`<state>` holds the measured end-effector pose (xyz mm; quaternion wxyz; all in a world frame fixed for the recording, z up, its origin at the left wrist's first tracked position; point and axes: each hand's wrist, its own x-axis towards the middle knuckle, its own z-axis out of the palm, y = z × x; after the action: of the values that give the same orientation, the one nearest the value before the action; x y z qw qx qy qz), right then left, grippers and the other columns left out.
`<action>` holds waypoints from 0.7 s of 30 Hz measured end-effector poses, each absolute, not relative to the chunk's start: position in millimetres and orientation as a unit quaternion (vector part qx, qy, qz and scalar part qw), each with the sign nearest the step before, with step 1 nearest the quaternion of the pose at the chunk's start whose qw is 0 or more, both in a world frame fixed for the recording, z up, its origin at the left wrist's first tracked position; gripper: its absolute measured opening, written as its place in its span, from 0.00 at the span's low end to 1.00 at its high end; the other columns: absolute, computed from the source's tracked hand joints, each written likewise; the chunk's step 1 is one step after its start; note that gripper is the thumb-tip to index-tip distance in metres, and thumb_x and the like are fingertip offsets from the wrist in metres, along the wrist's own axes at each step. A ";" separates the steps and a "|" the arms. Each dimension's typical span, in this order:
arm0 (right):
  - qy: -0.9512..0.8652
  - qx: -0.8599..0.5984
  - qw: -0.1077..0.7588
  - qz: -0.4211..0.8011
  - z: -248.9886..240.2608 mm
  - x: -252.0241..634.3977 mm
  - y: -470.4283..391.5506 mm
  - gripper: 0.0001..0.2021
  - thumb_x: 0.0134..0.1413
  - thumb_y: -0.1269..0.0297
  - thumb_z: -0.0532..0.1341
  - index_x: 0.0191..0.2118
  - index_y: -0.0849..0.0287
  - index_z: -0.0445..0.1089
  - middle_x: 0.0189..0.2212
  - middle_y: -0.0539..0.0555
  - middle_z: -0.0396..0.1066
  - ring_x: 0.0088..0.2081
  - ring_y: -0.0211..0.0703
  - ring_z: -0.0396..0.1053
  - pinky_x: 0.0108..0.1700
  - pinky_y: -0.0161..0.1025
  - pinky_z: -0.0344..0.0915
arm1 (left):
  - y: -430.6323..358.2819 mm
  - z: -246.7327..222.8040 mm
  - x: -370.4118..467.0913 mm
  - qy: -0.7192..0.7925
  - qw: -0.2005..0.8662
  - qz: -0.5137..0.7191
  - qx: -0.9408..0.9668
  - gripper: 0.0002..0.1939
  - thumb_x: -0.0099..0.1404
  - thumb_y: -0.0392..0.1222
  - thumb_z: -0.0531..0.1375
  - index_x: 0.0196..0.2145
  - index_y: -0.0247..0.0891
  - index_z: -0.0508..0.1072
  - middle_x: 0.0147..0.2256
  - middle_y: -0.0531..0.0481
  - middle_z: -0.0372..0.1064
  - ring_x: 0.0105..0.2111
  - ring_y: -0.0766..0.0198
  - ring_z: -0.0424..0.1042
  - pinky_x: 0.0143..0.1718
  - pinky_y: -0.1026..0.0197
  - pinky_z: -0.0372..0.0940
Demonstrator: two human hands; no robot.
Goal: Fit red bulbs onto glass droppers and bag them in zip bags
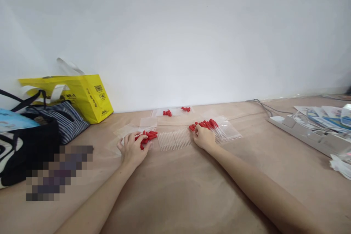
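My left hand (pixel 133 150) is over a loose pile of small red pieces (pixel 150 135) on a clear plastic bag. Its fingers are curved and apart, touching the pile. To the right of it, a row of thin whitish sticks (pixel 174 140) lies side by side on the table. My right hand (pixel 204 137) is closed at the right end of that row. What its fingers hold is hidden. Just behind it lie white sticks with red ends (pixel 212 123), fanned out on another clear plastic bag (pixel 230 131).
Near the wall, more red pieces (pixel 167 113) lie on clear bags. At left stand a yellow bag (pixel 93 98), a striped pouch (pixel 70 119) and a black bag (pixel 44 146). A white power strip (pixel 298 135) with cables and printed papers (pixel 318 113) are at right.
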<state>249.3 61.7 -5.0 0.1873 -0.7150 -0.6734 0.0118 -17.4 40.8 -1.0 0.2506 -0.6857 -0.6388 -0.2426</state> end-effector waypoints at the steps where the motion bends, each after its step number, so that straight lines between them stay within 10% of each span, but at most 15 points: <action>1: -0.675 -0.713 0.187 0.009 -5.6 249.0 61.8 0.10 0.53 0.65 0.49 0.36 0.58 0.66 0.33 0.56 0.71 0.35 0.46 0.69 0.31 0.37 0.57 | 41.7 -0.4 -17.4 -0.643 0.253 -0.238 -0.683 0.09 0.55 0.48 0.57 0.33 0.45 0.72 0.43 0.46 0.64 0.45 0.50 0.58 0.47 0.44 0.45; 21: -0.668 -0.735 0.086 0.081 9.7 227.7 71.8 0.13 0.48 0.64 0.54 0.38 0.62 0.70 0.38 0.63 0.70 0.39 0.49 0.69 0.36 0.40 0.62 | 55.3 4.0 -15.6 -0.732 0.186 -0.298 -0.584 0.11 0.56 0.48 0.56 0.30 0.41 0.74 0.42 0.46 0.66 0.44 0.51 0.59 0.46 0.47 0.47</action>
<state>227.7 71.8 9.7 0.0856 -0.7349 -0.6679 0.0806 -15.6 55.3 4.0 0.1856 -0.5841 -0.7317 -0.2984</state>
